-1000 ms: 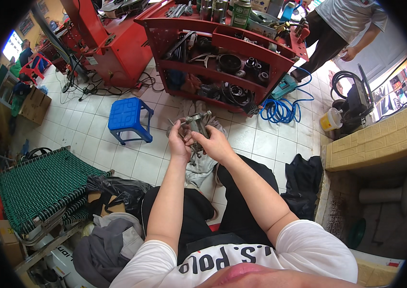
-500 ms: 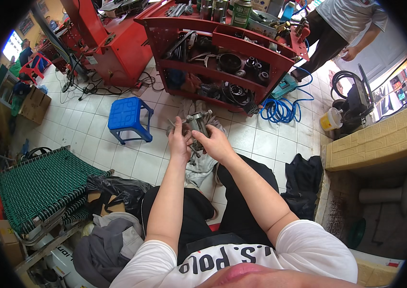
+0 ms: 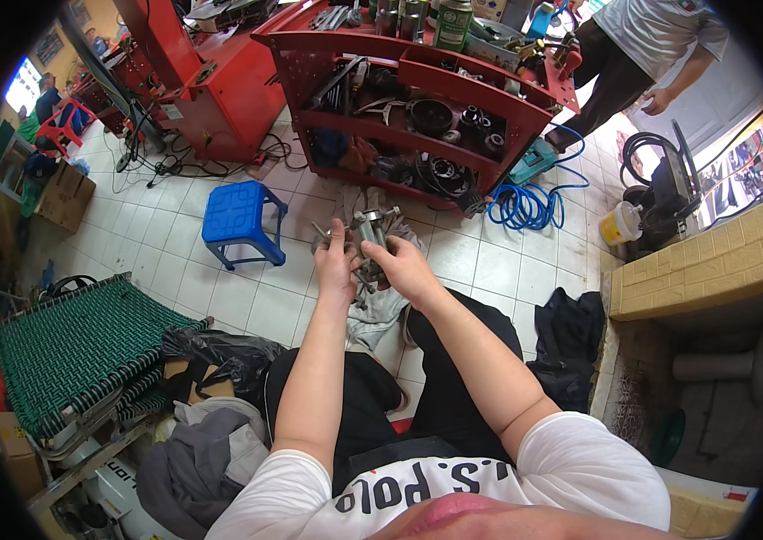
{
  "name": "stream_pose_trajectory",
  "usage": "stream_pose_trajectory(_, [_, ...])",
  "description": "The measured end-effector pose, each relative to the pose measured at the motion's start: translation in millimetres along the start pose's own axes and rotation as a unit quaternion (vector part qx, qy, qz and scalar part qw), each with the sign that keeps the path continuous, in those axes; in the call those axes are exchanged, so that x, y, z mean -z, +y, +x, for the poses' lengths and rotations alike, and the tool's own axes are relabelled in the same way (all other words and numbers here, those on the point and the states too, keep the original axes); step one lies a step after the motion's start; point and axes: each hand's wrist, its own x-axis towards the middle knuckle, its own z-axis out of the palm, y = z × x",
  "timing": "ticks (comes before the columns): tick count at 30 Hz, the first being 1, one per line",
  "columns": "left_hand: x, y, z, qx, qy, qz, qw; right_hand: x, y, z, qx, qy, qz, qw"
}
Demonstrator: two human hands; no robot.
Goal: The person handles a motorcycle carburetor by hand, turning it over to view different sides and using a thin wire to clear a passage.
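Note:
My left hand and my right hand are closed around a grey metal assembly with a cylindrical body and bolt-like ends, held out in front of my knees. My right thumb presses on its body. A thin metal rod sticks out beside my left thumb; whether it joins the assembly is unclear. Below it lies a crumpled pale grey cloth, partly hidden by my hands.
A red tool cart full of parts stands ahead, a blue stool front left. A green woven cot lies left. Blue hose, a white bucket and a yellow ledge are right. A person stands back right.
The top of the metal assembly has shifted slightly up and right. My right thumb has moved a little along it, and my left fingers have shifted slightly.

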Motion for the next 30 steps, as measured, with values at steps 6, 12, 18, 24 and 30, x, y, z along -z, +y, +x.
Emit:
stream_pose_trajectory(6, [-13,6,-9,-0.007,-0.067,-0.035,0.997,2,2,1,0.01,-0.001,0.036,0.999])
stream_pose_trajectory(12, [-6,4,-5,-0.006,-0.04,-0.025,0.999,0,-3,-1,-0.005,-0.013,0.05,0.999])
stream_pose_trajectory(18, [-14,8,-11,0.006,-0.033,-0.011,0.999,1,0,0,0.004,-0.008,0.036,0.999])
stream_pose_trajectory(24, [-9,5,-7,-0.006,-0.062,-0.016,0.998,1,1,1,-0.008,-0.01,0.059,0.998])
stream_pose_trajectory(30, [-8,3,-4,0.011,-0.032,-0.015,0.999,1,4,3,-0.016,-0.01,0.015,1.0])
